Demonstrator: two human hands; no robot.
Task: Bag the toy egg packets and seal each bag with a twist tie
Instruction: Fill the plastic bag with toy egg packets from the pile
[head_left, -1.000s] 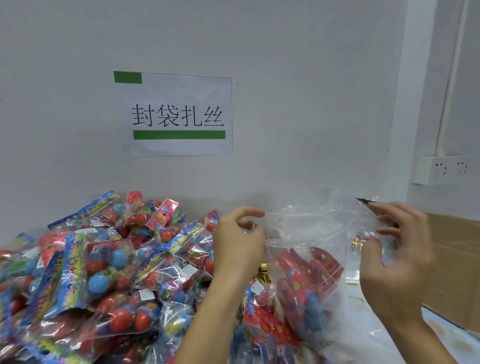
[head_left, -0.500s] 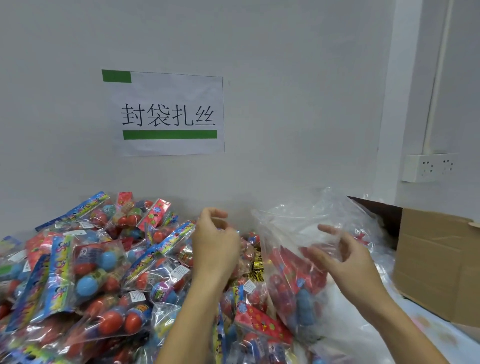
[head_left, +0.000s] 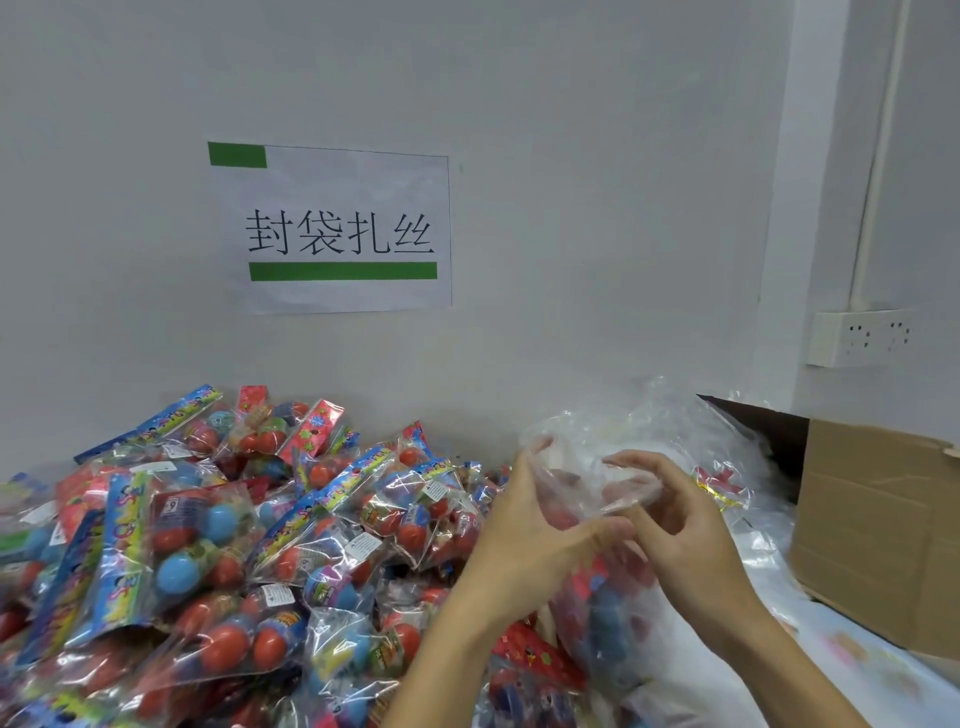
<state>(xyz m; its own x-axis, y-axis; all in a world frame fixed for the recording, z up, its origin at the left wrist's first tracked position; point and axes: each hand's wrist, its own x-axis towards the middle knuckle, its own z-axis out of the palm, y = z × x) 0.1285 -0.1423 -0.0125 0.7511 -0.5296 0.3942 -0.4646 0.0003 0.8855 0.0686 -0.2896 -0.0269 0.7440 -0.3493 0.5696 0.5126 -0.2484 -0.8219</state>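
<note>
A heap of egg packets (head_left: 218, 545) covers the table against the white wall (head_left: 571, 156), glossy crinkled sleeves over hard red and blue eggs. A stiff brown carton (head_left: 872, 525) sits at the right. Between them, the clear bag (head_left: 608, 587) stands loaded with packets; it looks thin, soft and slick, light for its bulk, best taken at the gathered neck above the load. The left hand (head_left: 524, 540) grips that neck, thumb across the film. The right hand (head_left: 680, 530) pinches the mouth's rim, fingers curled. Gold twist ties (head_left: 719, 493) lie just beyond, wiry and small.
</note>
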